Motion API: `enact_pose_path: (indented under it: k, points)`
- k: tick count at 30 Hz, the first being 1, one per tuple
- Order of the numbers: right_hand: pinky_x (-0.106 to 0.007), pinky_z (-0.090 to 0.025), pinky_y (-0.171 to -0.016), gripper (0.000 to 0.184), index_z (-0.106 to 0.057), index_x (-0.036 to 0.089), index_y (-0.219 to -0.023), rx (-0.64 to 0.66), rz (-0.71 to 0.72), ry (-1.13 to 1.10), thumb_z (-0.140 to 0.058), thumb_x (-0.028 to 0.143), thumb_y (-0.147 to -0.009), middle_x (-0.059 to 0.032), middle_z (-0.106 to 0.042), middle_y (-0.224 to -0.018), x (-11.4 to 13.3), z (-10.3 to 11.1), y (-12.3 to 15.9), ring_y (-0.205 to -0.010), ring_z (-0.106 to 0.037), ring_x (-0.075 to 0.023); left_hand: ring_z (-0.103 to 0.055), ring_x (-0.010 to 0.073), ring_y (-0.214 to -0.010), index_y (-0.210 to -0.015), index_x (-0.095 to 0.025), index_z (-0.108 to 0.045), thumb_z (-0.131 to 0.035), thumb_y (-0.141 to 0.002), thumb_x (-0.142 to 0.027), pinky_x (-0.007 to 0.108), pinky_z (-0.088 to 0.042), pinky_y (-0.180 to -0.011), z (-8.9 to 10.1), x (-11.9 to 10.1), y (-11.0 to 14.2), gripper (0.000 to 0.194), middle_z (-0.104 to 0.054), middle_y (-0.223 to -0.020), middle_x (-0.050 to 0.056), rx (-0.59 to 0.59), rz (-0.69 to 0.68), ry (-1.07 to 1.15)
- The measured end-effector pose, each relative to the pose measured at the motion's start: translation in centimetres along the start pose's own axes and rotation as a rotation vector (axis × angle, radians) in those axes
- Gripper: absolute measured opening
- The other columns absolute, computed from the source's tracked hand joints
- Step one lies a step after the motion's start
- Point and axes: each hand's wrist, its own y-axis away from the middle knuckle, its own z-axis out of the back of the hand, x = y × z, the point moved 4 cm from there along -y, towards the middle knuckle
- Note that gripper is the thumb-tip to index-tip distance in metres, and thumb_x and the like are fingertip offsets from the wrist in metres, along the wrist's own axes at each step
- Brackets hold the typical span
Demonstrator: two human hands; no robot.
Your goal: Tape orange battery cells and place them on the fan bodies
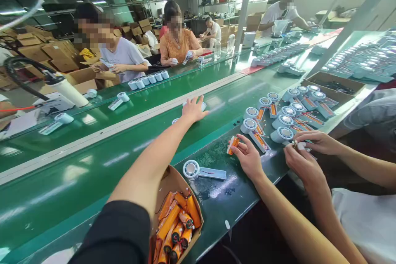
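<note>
My left hand reaches out over the green belt, fingers spread across a pale blue round fan housing that it mostly covers. I cannot tell how firmly it touches the housing. In my right hand, thumb and fingers pinch an orange-wrapped battery with a white end. Between my arms a pale blue handheld fan lies on the dark table, its handle open with a thin red wire inside. Below my left forearm stands a cardboard box holding several orange batteries with wires.
Close at my right, a co-worker's hands hold a small whitish part. Several fan bodies with orange batteries lie beyond my right hand. A carton of dark parts sits behind them. Across the belt, other people handle fan parts.
</note>
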Motion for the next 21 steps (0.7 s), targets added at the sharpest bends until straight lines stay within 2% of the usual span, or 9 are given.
enact_pose_path:
  k: [1,3,6,10,13,15,18,21]
  points:
    - [-0.041,-0.068,-0.083,0.061,-0.065,0.024,-0.121,-0.01,-0.004,-0.009,-0.091,0.047,-0.071,-0.0061,-0.084,-0.099,0.1,0.0,0.0,-0.095,-0.082,-0.026,-0.041,0.0399,-0.15,-0.163,-0.022,-0.041,-0.065,-0.096,-0.054,0.048,-0.043,-0.119,-0.9,-0.9,-1.8,0.078,-0.046,-0.164,0.018,0.011,0.027,-0.006]
    - [-0.039,-0.068,-0.081,0.055,-0.062,0.026,-0.114,-0.015,-0.019,-0.031,-0.091,0.046,-0.071,-0.0041,-0.084,-0.097,0.1,-0.1,0.0,-0.092,-0.082,-0.0246,-0.05,0.0428,-0.143,-0.164,-0.02,-0.039,-0.063,-0.097,-0.054,0.05,-0.048,-0.112,-3.0,-1.9,-3.8,0.079,-0.044,-0.162,0.024,0.042,0.066,-0.027]
    - [-0.036,-0.066,-0.077,0.051,-0.057,0.028,-0.106,-0.014,-0.025,-0.049,-0.09,0.046,-0.071,-0.0008,-0.083,-0.097,0.2,-0.3,-0.2,-0.088,-0.081,-0.0217,-0.056,0.0405,-0.136,-0.165,-0.024,-0.032,-0.057,-0.1,-0.046,0.05,-0.048,-0.109,-4.9,-2.2,-4.5,0.073,-0.037,-0.163,0.024,0.054,0.038,-0.06]
    - [-0.037,-0.065,-0.079,0.053,-0.052,0.029,-0.099,-0.034,-0.011,0.031,-0.087,0.057,-0.071,0.0002,-0.082,-0.095,0.5,-0.5,-0.3,-0.085,-0.079,-0.0213,-0.055,0.0413,-0.137,-0.164,-0.03,-0.033,-0.055,-0.099,-0.034,0.053,-0.047,-0.109,-4.7,-0.9,-4.5,0.068,-0.04,-0.159,0.021,0.072,0.017,-0.076]
    - [-0.039,-0.064,-0.079,0.051,-0.051,0.028,-0.09,-0.028,0.002,0.123,-0.082,0.065,-0.074,-0.0018,-0.081,-0.094,0.8,-0.9,0.1,-0.085,-0.078,-0.0225,-0.058,0.0435,-0.133,-0.161,-0.025,-0.037,-0.065,-0.094,-0.044,0.054,-0.053,-0.103,-4.0,-0.3,-4.3,0.075,-0.04,-0.158,0.025,0.086,0.077,-0.046]
    - [-0.038,-0.063,-0.075,0.05,-0.051,0.027,-0.084,0.006,0.018,0.17,-0.081,0.067,-0.076,-0.0017,-0.078,-0.085,1.0,-1.1,0.4,-0.081,-0.076,-0.0227,-0.056,0.0417,-0.135,-0.16,-0.022,-0.039,-0.068,-0.093,-0.046,0.051,-0.054,-0.104,-3.9,-0.6,-4.4,0.077,-0.039,-0.16,0.024,0.079,0.078,-0.012]
    - [-0.035,-0.06,-0.071,0.054,-0.047,0.027,-0.074,0.032,0.039,0.246,-0.081,0.069,-0.076,0.0022,-0.066,-0.07,0.8,-1.0,0.6,-0.074,-0.071,-0.0213,-0.051,0.0342,-0.14,-0.158,-0.02,-0.043,-0.062,-0.096,-0.031,0.042,-0.051,-0.111,-4.2,-1.9,-4.9,0.066,-0.044,-0.159,0.019,0.057,0.017,0.034]
    - [-0.034,-0.057,-0.071,0.063,-0.038,0.027,-0.067,0.023,0.05,0.303,-0.078,0.074,-0.075,0.0049,-0.055,-0.064,0.7,-0.7,0.5,-0.069,-0.065,-0.019,-0.044,0.034,-0.146,-0.163,-0.023,-0.035,-0.059,-0.096,-0.027,0.043,-0.049,-0.114,-4.7,-2.9,-5.3,0.072,-0.042,-0.162,0.017,0.038,-0.015,0.069]
